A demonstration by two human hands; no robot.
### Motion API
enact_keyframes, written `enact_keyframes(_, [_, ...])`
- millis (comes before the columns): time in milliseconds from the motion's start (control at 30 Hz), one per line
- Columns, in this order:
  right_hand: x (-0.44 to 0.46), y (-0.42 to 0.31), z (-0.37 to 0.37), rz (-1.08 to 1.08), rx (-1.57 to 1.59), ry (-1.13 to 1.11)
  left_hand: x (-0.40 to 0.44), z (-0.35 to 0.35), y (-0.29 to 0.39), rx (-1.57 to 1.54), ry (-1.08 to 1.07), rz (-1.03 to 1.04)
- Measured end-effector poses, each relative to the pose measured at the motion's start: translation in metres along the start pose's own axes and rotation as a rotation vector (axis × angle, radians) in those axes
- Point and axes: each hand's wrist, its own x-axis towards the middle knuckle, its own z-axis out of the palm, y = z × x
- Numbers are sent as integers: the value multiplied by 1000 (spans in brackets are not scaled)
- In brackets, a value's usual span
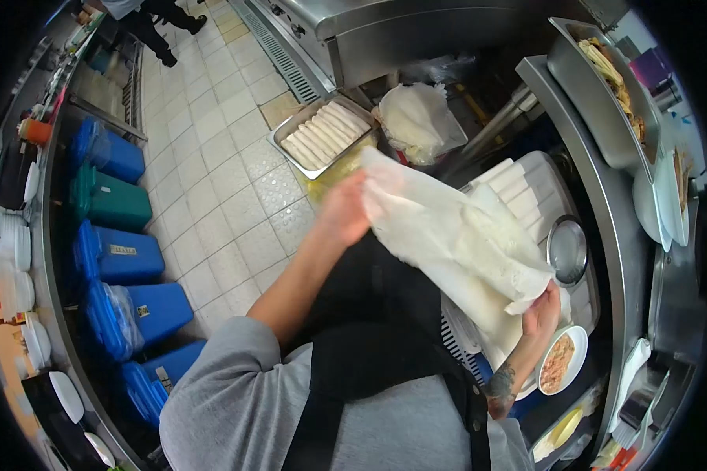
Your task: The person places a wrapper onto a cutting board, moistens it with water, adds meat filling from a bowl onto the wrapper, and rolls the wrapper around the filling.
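Note:
A thin, pale wrapper sheet [456, 220] hangs stretched between my two hands. My left hand [349, 208] pinches its upper left end, a little blurred. At the opposite end, my right hand [542, 310] grips the lower right corner, where the edge folds over. Beneath the sheet, white rolls [511, 188] lie on a white tray [546, 169], partly covered by it. A round metal dish [567, 250] is on that tray, beyond my right hand. Close to my right forearm sits a white bowl [580, 345] of chopped pinkish filling [558, 363].
A metal pan [279, 140] of finished white rolls stands ahead, beside a stack of pale sheets [416, 118] on plastic. A steel shelf [585, 149] with a deep food pan [601, 98] runs along the right. Blue bins [137, 314] and a green bin [114, 196] line the left. Another person [145, 20] stands far off.

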Motion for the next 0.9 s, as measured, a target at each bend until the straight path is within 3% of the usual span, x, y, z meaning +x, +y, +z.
enact_keyframes(67, [-16,7,14,-42,-111,143,-2,-26,26,-69,-8,101])
enact_keyframes(133, [-24,15,6,-71,-197,227,-3,-22,45,21,301,174])
enact_keyframes(167, [-28,19,5,-115,-302,325,1,-20,51,57,304,186])
enact_keyframes(233, [-35,23,17,-132,-306,250,11,-19,58,131,314,209])
enact_keyframes(333, [-33,19,-6,-185,-367,242,40,-20,67,357,278,136])
enact_keyframes(567, [-49,4,-48,-260,-371,450,130,0,103,375,271,167])
enact_keyframes(667, [-56,8,-56,-258,-498,546,177,6,97,480,201,184])
enact_keyframes(800, [-53,9,-32,-275,-422,628,245,39,64,561,165,139])
enact_keyframes(900, [-51,11,-41,-297,-407,601,295,48,52,434,109,144])
